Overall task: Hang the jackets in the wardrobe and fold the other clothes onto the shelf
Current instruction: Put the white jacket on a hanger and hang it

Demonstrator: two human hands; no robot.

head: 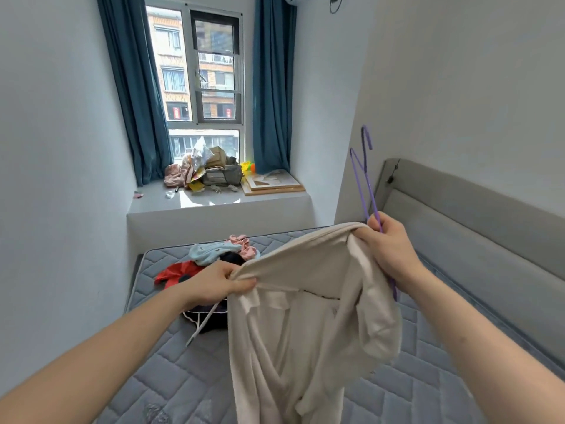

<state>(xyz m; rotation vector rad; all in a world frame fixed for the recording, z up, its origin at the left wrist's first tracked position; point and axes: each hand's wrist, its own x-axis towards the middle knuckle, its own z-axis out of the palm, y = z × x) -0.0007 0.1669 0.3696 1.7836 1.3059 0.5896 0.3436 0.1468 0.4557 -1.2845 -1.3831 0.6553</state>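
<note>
My left hand (pixel 221 284) pinches one shoulder edge of the cream jacket (pixel 308 316), which hangs open above the grey mattress (pixel 428 393). My right hand (pixel 389 249), at two o'clock from it, grips the jacket's other shoulder together with the purple hanger (pixel 363 175). At eleven o'clock from the jacket sits the clothes pile (pixel 211 261).

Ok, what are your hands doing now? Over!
Left hand gripping cream jacket. Right hand holding jacket plus purple hanger. Hanger not in yet. More clothes on mattress.
</note>
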